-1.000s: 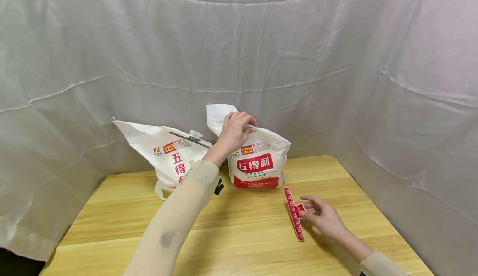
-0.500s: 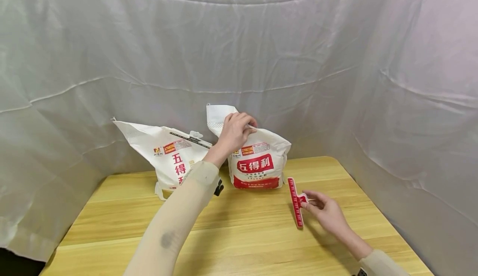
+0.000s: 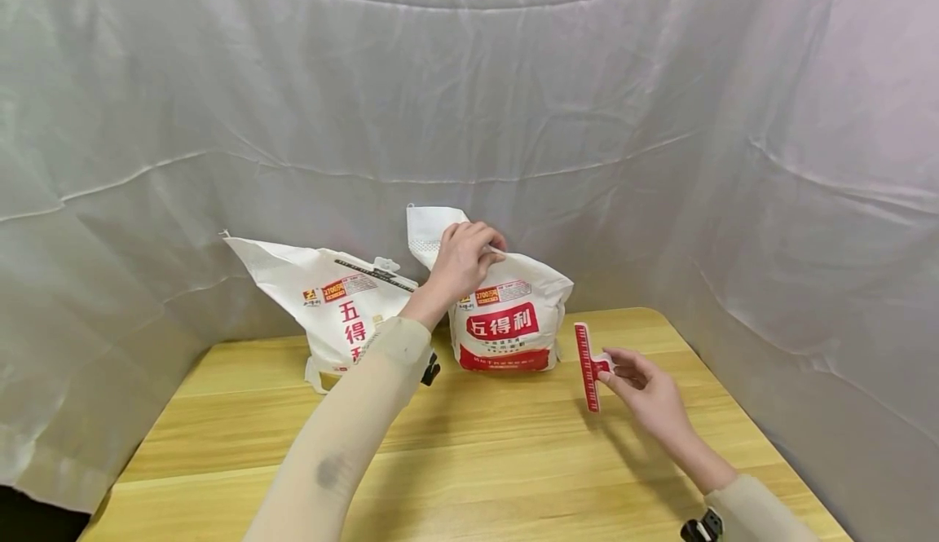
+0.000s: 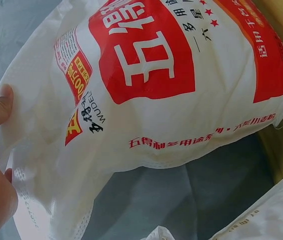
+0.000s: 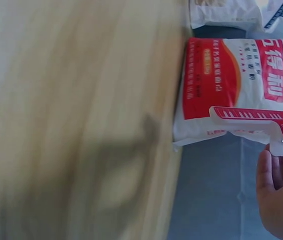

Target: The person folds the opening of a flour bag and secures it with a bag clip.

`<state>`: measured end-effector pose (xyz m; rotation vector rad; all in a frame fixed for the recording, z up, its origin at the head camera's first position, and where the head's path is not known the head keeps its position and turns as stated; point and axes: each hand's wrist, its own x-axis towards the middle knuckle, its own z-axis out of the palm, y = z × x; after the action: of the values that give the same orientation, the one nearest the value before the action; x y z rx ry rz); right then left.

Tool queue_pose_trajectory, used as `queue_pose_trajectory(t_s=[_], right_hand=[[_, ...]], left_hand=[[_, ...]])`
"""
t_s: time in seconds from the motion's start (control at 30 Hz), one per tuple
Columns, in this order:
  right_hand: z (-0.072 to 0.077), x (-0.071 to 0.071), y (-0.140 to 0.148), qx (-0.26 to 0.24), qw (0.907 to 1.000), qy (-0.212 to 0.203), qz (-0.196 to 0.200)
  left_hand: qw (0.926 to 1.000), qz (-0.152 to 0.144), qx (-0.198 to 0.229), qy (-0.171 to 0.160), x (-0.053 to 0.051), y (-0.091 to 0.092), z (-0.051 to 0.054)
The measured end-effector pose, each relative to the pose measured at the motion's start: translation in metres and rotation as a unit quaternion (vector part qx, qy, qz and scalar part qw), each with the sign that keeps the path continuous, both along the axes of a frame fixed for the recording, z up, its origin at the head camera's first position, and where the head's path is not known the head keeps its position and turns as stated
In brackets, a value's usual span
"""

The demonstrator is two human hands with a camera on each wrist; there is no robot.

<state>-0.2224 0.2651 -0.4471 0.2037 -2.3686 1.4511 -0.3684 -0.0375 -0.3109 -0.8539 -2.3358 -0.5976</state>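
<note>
A white flour bag (image 3: pixel 506 322) with red printing stands at the back of the table. My left hand (image 3: pixel 466 258) pinches its gathered top, thumb in front, as the left wrist view also shows at the bag's neck (image 4: pixel 46 145). A white flap of the top pokes up left of that hand. In front and to the right, my right hand (image 3: pixel 649 391) holds a red bag clip (image 3: pixel 589 369) by its handle, raised off the table. The clip's long ruler-marked bar (image 5: pixel 251 115) stands nearly upright in the head view, apart from the bag.
Left of it leans a second white flour bag (image 3: pixel 315 297), with a black bar clip (image 3: pixel 374 273) across its top; my left forearm partly covers it. The wooden table (image 3: pixel 484 460) meets grey cloth walls (image 3: pixel 469 102) at the back and sides.
My right hand has lifted the red bag clip from the table and moved it away from me, toward the flour bags. The left hand has stayed in place on the bag top.
</note>
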Motion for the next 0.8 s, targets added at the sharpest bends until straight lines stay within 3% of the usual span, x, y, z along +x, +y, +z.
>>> queue_pose_trajectory(t_s=[0.3,0.8], right_hand=[[0.022,-0.009,-0.004,0.002,0.9998,0.02,-0.005],[0.054,-0.034,-0.014,0.011,0.9976,0.068,-0.007]], left_hand=[[0.9999,0.004,0.0,-0.01,0.0,-0.001,-0.002],[1.0,-0.002,0.006,0.004,-0.002,-0.001,-0.003]])
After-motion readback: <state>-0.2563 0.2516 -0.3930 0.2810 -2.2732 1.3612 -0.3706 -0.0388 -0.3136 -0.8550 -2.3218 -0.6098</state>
